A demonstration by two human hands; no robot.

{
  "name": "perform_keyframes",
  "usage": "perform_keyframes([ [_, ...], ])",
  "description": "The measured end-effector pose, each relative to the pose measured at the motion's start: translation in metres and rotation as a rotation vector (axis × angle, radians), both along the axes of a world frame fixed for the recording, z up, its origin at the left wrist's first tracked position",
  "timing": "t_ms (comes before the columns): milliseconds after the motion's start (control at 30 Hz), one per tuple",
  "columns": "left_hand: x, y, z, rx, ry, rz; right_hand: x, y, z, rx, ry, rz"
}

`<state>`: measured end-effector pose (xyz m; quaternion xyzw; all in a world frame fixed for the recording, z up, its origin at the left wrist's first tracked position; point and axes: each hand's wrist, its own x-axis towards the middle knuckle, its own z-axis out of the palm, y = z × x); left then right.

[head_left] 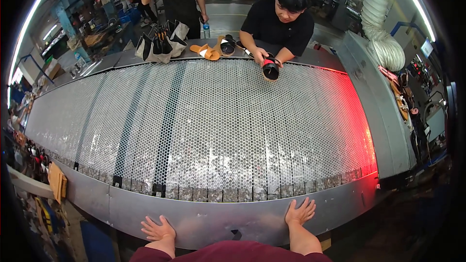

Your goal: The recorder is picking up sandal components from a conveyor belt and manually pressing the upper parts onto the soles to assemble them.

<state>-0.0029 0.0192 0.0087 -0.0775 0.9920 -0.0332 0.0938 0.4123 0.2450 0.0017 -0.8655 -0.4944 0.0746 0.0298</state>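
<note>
My left hand (158,229) lies with fingers spread on the smooth metal border (204,218) along the near side of a conveyor. Further right, my right hand (301,212) rests flat on the same border, its fingers also apart. Neither hand holds anything. Beyond them stretches the perforated metal conveyor belt (218,131), a mesh of small holes crossed by dark bands. Across the belt, a person in a black shirt holds a dark sandal (270,70) with a tan sole in both hands, over the far edge.
On the far border are a tan slipper (206,52), another dark sandal (227,46) and a pale bag (161,43) of dark items. A metal housing (376,106) with red glow closes the right end, below a ribbed duct (377,14). A second person stands behind.
</note>
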Motion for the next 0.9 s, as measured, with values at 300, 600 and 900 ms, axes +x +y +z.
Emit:
perform_keyframes([
  [300, -0.003, -0.002, -0.004, 0.003, 0.007, -0.004, -0.005, 0.003, 0.007, -0.026, 0.008, -0.017],
  [600, -0.003, -0.001, -0.001, -0.006, -0.026, 0.002, -0.005, 0.004, 0.008, -0.038, 0.006, -0.014],
  [900, -0.002, 0.003, 0.010, -0.025, -0.067, 0.000, -0.005, 0.003, 0.007, -0.051, 0.011, -0.021],
])
